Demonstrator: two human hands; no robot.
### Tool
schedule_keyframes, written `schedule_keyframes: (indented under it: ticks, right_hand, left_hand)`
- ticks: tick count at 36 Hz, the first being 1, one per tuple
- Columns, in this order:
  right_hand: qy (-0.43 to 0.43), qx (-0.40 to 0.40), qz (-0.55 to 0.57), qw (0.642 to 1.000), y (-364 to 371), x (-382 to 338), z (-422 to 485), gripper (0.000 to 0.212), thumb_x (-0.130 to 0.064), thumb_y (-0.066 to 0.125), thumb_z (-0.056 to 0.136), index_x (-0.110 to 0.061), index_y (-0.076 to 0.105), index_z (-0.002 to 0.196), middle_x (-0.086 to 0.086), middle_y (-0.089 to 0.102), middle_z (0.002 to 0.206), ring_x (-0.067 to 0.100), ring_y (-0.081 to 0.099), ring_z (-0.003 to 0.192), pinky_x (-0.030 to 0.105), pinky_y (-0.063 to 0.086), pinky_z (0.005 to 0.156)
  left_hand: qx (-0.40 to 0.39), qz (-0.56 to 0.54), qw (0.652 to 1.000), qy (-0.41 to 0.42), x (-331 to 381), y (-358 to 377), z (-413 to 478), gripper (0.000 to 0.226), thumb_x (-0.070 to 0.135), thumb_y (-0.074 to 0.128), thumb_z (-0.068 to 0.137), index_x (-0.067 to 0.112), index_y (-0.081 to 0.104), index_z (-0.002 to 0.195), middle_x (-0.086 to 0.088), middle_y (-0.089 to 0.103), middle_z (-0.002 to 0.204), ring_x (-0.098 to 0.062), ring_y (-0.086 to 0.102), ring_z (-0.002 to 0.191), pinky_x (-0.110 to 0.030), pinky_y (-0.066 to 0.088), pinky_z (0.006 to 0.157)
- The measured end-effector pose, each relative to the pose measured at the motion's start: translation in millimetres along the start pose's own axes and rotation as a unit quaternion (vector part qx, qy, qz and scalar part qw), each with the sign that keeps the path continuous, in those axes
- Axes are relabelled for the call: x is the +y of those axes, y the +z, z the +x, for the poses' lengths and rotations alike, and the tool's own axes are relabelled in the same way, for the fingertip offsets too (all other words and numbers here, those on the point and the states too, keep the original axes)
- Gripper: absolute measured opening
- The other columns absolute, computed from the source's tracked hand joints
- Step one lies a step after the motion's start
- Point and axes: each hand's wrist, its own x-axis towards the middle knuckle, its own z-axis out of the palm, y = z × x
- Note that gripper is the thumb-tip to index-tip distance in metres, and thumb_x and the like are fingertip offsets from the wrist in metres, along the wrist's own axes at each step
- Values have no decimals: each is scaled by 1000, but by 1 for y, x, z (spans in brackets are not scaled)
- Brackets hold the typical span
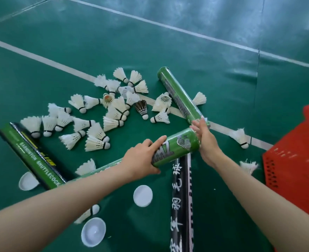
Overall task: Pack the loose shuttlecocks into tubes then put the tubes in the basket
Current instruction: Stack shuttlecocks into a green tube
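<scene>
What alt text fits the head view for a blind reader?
A left hand grips a green tube while the right hand covers its far end. Loose shuttlecocks, other tubes and white caps lie on a green court floor beside a red basket.

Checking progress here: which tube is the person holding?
The green tube between the hands: left hand grips its body, right hand cups its far end. The other tubes lie on the floor.

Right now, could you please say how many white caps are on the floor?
3 caps: one by the green-black tube, one left of the black tube, one bottom centre. Others may be hidden.
</scene>
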Motion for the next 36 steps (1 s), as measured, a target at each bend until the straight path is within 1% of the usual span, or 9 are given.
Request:
schedule_keyframes:
  ticks: [5, 8, 11, 17, 20, 23, 26, 30, 36]
  right_hand:
    - [-29, 143, -35, 989, -26, -1, 24, 25, -37, 41, 101, -22, 60, 109, -5, 63, 103, 7, 55, 96, 34, 40, 98]
    - [-63, 226, -151, 960, -54, 6, 44, 25, -21, 51, 96, -17, 57, 121, 2, 56, 125, 13, 51, 110, 27, 36, 92]
    - [-74, 286, -284, 912, -85, 10, 61, 36, -10, 54, 91, -14, 56, 127, 15, 41, 138, 27, 38, 129, 31, 27, 108]
    - [7, 258, -440, 860, -128, 28, 95, 59, -13, 57, 90, -19, 37, 145, 20, 15, 154, 35, 13, 143, 44, 18, 117]
    - [56, 226, -456, 859, -139, 39, 104, 65, -12, 62, 88, -15, 34, 146, 20, 15, 155, 35, 17, 142, 41, 19, 116]
    - [76, 203, -466, 858, -140, 41, 109, 52, -7, 61, 87, -9, 46, 137, 21, 29, 146, 37, 31, 134, 37, 26, 112]
    - [73, 201, -507, 835, -134, 42, 108, 37, 4, 52, 88, -9, 57, 122, 20, 34, 140, 37, 32, 128, 36, 30, 106]
    - [65, 199, -509, 835, -129, 43, 107, 24, 3, 42, 91, -3, 57, 108, 18, 40, 127, 32, 37, 107, 37, 35, 91]
    - [-20, 214, -479, 851, -130, 30, 104, 11, -2, 52, 93, 1, 61, 97, 19, 51, 110, 31, 45, 99, 34, 36, 81]
  left_hand:
    - [-2, -3, 1000, -5, 4, 8, 33, 107, 51, 72, 73, 44, -4, 148, -1, 43, 119, -24, 50, 105, -35, 47, 76]
    - [-10, 11, 1000, 0, 9, 13, 52, 106, 51, 71, 74, 42, -5, 148, -2, 43, 119, -24, 50, 104, -34, 45, 76]
    - [-14, 24, 999, 22, 18, 19, 69, 105, 50, 70, 76, 41, -5, 148, -2, 43, 119, -24, 50, 102, -33, 43, 73]
    - [-7, 38, 998, 54, 30, 27, 98, 103, 49, 68, 77, 41, -6, 148, -1, 43, 118, -24, 49, 101, -30, 37, 69]
    - [-18, 33, 998, 55, 31, 26, 107, 103, 52, 67, 76, 42, -7, 148, 0, 42, 116, -22, 49, 102, -28, 37, 68]
    - [-35, 35, 997, 56, 27, 21, 114, 104, 53, 67, 76, 42, -9, 147, 0, 42, 116, -22, 49, 101, -29, 39, 68]
    - [-48, 40, 996, 64, 25, 13, 118, 105, 53, 68, 77, 43, -9, 147, 0, 42, 118, -22, 49, 102, -31, 42, 72]
    - [-61, 38, 995, 76, 28, 5, 118, 105, 53, 68, 77, 42, -9, 147, 0, 42, 119, -22, 49, 103, -32, 43, 76]
    - [-74, 3, 995, 62, 18, -7, 118, 107, 54, 70, 73, 44, -7, 146, 2, 43, 114, -20, 50, 101, -34, 48, 77]
